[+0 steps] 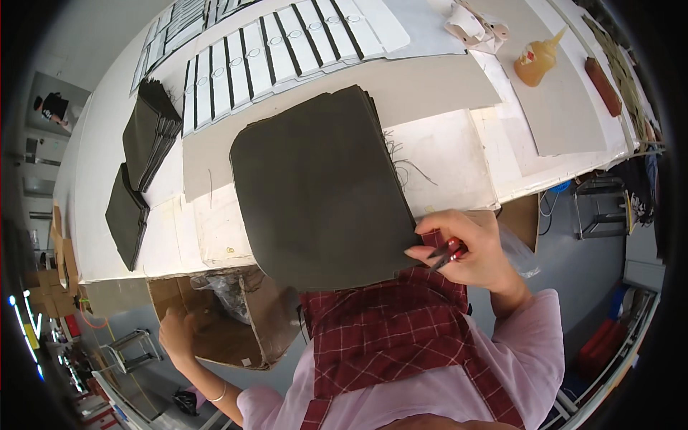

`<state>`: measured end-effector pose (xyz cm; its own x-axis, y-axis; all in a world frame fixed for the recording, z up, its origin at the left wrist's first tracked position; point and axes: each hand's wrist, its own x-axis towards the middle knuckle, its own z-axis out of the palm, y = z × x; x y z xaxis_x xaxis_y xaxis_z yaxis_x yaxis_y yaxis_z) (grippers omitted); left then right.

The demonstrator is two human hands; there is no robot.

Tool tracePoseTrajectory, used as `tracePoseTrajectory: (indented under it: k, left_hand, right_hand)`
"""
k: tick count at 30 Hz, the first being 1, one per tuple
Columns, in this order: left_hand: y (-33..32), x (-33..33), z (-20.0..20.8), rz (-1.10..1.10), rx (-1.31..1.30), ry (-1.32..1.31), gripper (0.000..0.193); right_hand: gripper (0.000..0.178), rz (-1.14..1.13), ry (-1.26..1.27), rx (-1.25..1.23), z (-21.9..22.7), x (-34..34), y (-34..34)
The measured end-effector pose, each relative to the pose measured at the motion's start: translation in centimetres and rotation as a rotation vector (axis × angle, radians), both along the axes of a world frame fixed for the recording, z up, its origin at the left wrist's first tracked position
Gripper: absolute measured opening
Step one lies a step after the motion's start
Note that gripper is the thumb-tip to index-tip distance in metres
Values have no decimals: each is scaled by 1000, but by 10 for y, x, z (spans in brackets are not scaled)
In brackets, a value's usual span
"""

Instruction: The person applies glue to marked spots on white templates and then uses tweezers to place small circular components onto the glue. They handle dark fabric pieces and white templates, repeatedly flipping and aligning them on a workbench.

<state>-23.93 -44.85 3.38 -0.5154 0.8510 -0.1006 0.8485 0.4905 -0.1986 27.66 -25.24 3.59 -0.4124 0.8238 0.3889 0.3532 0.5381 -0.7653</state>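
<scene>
A stack of dark olive-black fabric panels (315, 172) with rounded corners lies before me, its near edge overhanging the white table. My right hand (469, 247) holds small red-handled thread snips (451, 249) in the palm, blades pointing down-left. Its thumb and forefinger are apart beside the stack's lower right corner. Low at the left, my left hand (176, 333) is over the edge of an open cardboard box (215, 344). Its fingers look curled, and whatever they hold, if anything, is hidden. Loose dark threads (408, 166) lie right of the stack.
Folded dark pieces (147, 140) stand in piles at the left. White templates with black strips (272, 54) lie at the far side. A glue bottle (539, 63) and a reddish-brown block (603, 87) lie far right. Clear plastic (223, 294) sits in the box.
</scene>
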Motion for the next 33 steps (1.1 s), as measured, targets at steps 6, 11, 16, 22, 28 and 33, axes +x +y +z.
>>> tracePoseTrajectory:
  k: [6,11,16,22,28,33]
  left_hand:
    - [61,58,31,-39,442,-676,18]
    - [172,187,59,-447,349,-1230,30]
    - [225,295,67,-952,276,-696,50]
    - [236,287,53,-874,209,-998,43]
    - [248,244,27,-425,58,-1912,33]
    - [254,228,70,-304,351,-2068,28]
  right_hand:
    - [26,-140,27,-101,-1,-11,-17]
    - [26,-42,22,-71,4,-19,-21]
    - [21,82,-37,266,6,-25,-8]
    - [44,154,424,-495,-9,-11,34]
    - [45,59,150,-525,-3,-31,36]
    - [40,9,92,-570,-5,-28,34]
